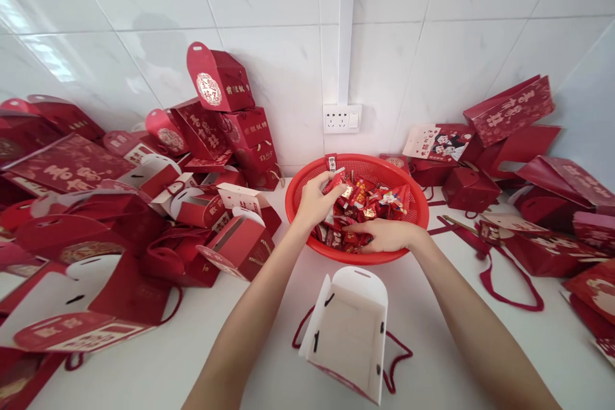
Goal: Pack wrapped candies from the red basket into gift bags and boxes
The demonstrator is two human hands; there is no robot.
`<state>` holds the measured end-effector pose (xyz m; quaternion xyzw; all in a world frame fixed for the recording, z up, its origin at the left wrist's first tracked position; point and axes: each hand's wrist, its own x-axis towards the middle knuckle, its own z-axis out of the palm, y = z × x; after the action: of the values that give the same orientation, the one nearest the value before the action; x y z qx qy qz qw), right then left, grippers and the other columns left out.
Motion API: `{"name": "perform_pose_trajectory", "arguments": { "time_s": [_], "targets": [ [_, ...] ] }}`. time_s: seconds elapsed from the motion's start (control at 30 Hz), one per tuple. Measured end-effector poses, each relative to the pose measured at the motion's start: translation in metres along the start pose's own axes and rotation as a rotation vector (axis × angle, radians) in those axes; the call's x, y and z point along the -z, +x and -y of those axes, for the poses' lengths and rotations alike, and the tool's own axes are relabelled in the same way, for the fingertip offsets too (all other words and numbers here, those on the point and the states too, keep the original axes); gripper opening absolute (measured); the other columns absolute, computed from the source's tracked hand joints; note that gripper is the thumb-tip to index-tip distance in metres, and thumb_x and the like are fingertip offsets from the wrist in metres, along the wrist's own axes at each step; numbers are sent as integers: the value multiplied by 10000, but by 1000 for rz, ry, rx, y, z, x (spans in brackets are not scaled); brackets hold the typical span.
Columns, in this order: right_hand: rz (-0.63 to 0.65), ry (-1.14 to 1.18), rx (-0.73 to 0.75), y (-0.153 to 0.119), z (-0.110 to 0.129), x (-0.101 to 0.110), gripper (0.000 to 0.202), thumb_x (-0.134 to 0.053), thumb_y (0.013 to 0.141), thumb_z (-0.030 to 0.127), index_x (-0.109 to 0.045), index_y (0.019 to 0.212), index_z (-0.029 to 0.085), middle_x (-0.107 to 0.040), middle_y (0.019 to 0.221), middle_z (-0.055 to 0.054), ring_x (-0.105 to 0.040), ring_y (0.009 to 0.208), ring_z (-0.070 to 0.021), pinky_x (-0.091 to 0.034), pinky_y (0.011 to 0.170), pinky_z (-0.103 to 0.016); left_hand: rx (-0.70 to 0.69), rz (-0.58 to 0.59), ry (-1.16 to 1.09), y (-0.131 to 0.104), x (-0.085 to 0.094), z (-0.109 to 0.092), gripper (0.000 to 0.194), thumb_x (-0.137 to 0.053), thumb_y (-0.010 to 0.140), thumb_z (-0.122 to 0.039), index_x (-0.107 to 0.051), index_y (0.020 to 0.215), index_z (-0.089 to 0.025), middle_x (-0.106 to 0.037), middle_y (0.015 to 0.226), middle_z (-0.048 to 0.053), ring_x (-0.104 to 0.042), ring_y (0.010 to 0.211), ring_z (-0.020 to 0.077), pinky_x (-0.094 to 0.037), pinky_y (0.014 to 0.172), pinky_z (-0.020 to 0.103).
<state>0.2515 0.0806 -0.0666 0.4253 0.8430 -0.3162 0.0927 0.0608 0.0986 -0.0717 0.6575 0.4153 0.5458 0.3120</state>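
A red perforated plastic basket [421, 218] full of small wrapped sweets [358, 195] stands against the wall. My left hand [318, 200] is over its left side, thumb and fingers closed on a red candy packet [337, 180]. Lower in the basket, my right hand [384, 235] reaches in from the right, its fingers stretched out and apart among the sweets; the fingertips are partly hidden. In front of the basket, between my forearms, an opened gift box [350, 339] shows its bare white inside. Dark red cord handles [398, 359] stick out at its sides.
Red gift boxes [240, 250] crowd the left of the white table, some stacked [250, 128] against the wall. More red boxes [471, 189] and a loose ribbon [516, 301] lie on the right. A wall socket [342, 119] sits above the basket.
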Motion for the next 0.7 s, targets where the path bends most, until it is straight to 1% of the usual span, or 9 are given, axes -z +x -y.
{"name": "perform_pose_trajectory", "arguments": {
  "time_s": [0.1,0.17,0.27,0.33,0.4,0.47,0.53,0.6,0.7],
  "targets": [
    [26,-5,51,0,2,1,617,-553,883,316,-552,1491,215,-608,1468,-94,-581,1321,-312,-415,1124,-408,0,-11,-4,1,0,0,142,-677,792,-317,-677,818,-178,-722,875,1,-654,867,190,-478,834,279],
    [42,-8,62,0,4,2,529,-530,909,341,-631,1412,212,-664,1393,-97,-624,1242,-310,-440,1073,-402,1,-10,-17,1,0,0,138,-679,790,-312,-676,818,-177,-722,874,4,-654,865,191,-481,831,280],
    [41,-8,73,0,5,2,437,-530,928,457,-740,1221,210,-744,1197,-104,-678,1043,-295,-487,925,-375,12,0,-56,1,1,0,147,-678,789,-318,-671,824,-176,-711,863,8,-642,841,184,-481,815,277],
    [28,-4,90,0,5,2,410,-535,921,499,-768,1074,198,-758,1025,-92,-668,881,-254,-485,801,-335,24,3,-83,1,1,0,154,-678,786,-324,-669,828,-176,-702,858,10,-631,830,179,-480,802,273],
    [12,18,138,1,3,2,361,-522,924,470,-753,946,193,-729,886,-60,-623,770,-209,-456,731,-305,36,-8,-99,2,1,0,158,-684,778,-330,-666,824,-180,-692,845,9,-624,821,176,-483,785,269],
    [-11,77,231,2,1,2,342,-497,933,435,-720,869,183,-693,817,-41,-590,737,-187,-441,735,-297,48,-26,-101,2,1,0,159,-688,773,-336,-661,811,-184,-684,826,6,-621,810,176,-489,769,268],
    [-66,182,315,1,-2,2,362,-490,937,455,-677,811,173,-656,779,-30,-565,733,-177,-433,746,-299,50,-37,-96,2,1,-1,158,-687,772,-336,-655,804,-185,-680,817,4,-620,802,175,-495,761,267],
    [-175,304,305,0,-4,1,420,-497,930,530,-604,722,182,-564,687,1,-497,666,-156,-404,685,-294,45,-36,-91,2,1,-2,158,-680,776,-336,-654,807,-183,-683,820,4,-620,802,173,-499,762,267],
    [-370,459,197,-2,-7,1,518,-530,877,652,-477,616,208,-398,599,47,-360,585,-122,-323,598,-279,49,-36,-81,2,1,-2,169,-675,779,-343,-658,818,-180,-689,828,3,-623,802,171,-505,757,264]
  ]
}}
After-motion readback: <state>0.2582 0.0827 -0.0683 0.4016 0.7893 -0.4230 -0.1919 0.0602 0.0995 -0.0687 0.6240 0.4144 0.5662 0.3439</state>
